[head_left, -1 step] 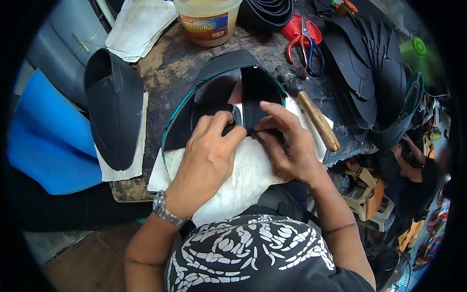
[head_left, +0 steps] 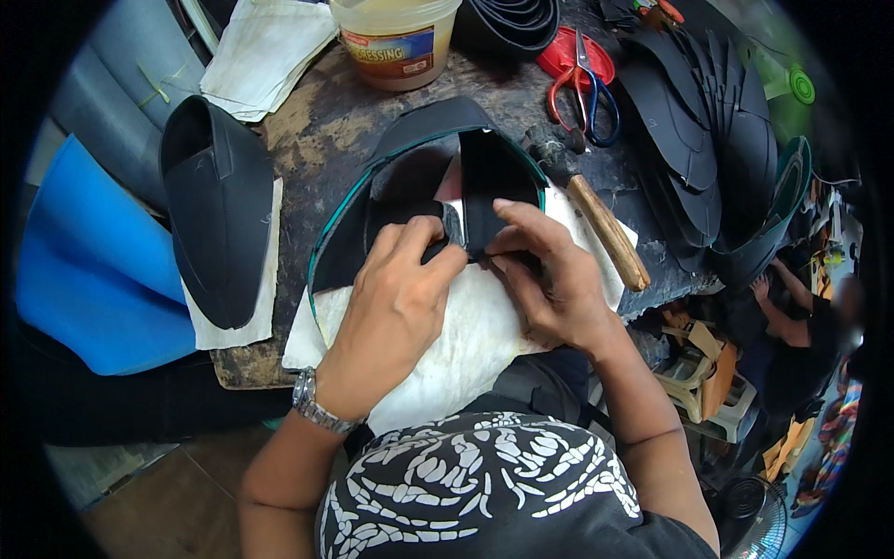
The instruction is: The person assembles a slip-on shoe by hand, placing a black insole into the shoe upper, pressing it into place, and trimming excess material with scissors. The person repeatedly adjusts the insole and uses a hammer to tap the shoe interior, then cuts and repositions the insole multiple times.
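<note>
A curved black shoe-upper piece (head_left: 484,168) with a teal edge lies on white paper (head_left: 466,345) on a worn wooden bench (head_left: 317,130). My left hand (head_left: 396,307), with a metal watch on its wrist, pinches the black material at the middle of the piece. From the other side, the fingers of my right hand (head_left: 545,279) press and grip the same fold. Where the fingertips of both hands meet, a small pale patch (head_left: 453,219) shows. The fingers hide the exact spot they hold.
A wooden-handled hammer (head_left: 605,228) lies right of the piece. Behind are scissors (head_left: 582,84) with red and blue handles and a plastic tub (head_left: 396,42). Stacks of black cut pieces sit at right (head_left: 708,140) and left (head_left: 219,205). Blue sheet (head_left: 93,270) at left; another person (head_left: 801,326) at lower right.
</note>
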A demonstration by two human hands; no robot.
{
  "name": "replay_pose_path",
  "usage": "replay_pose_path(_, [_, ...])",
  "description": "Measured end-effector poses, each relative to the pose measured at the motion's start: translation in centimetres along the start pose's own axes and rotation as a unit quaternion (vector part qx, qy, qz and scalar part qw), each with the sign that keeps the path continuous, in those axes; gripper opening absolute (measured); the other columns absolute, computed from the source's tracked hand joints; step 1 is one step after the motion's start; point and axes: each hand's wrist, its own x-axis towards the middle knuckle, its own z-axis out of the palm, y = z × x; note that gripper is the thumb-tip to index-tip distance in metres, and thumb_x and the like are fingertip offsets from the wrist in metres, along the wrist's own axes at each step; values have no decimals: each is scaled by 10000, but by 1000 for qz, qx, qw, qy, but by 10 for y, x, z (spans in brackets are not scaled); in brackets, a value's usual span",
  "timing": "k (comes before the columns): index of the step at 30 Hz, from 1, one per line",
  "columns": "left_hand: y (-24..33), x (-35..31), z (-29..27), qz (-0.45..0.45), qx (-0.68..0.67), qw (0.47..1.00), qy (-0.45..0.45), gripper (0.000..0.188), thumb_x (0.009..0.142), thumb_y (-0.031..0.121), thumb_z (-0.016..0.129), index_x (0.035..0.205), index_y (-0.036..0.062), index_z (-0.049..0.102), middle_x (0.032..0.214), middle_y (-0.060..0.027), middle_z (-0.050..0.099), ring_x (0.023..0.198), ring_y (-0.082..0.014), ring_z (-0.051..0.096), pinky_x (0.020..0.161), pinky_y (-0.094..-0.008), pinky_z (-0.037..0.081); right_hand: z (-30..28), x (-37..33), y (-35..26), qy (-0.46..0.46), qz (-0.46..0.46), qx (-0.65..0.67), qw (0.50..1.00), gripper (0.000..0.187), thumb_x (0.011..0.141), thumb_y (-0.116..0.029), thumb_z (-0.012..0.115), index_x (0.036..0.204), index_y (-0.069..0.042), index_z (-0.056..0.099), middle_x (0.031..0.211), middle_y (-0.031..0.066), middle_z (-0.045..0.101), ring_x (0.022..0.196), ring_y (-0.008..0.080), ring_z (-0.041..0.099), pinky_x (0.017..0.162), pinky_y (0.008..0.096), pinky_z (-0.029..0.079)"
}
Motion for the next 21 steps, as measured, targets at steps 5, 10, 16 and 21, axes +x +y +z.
replay_pose_path(5, [-4, -1, 5, -2, -3, 1000, 22, 199, 796, -64, 713, 987, -9, 720, 1089, -133, 642, 993, -300, 633, 852, -395, 532, -2, 1, 0, -9, 7, 16, 1000, 602, 833, 133, 655, 1397, -29, 521, 1042, 177, 677, 895, 304, 692, 797, 395, 559])
replay_pose_path(10, [-6, -1, 6, -18, -26, 999, 32, 188, 802, -60, 716, 983, -12, 725, 1070, -127, 653, 979, -299, 641, 847, -387, 535, 3, 9, -3, 15, 54, -13, 998, 546, 882, 77, 637, 1398, -31, 491, 1027, 178, 676, 924, 321, 697, 822, 389, 558])
replay_pose_path(16, [-5, 2, 6, -24, -35, 998, 40, 194, 812, -44, 711, 1004, -14, 719, 1056, -124, 648, 946, -302, 634, 824, -395, 528, -3, 12, -8, -31, 41, -21, 998, 562, 859, 57, 645, 1391, -37, 491, 1068, 171, 674, 969, 346, 681, 861, 414, 543])
replay_pose_path(21, [2, 3, 8, -22, 3, 999, 40, 206, 827, -9, 707, 1033, -7, 701, 1043, -128, 631, 937, -314, 619, 832, -415, 517, -2, 14, -10, -82, 1, -128, 988, 616, 832, 65, 650, 1411, -47, 471, 1099, 186, 667, 969, 353, 681, 848, 419, 545])
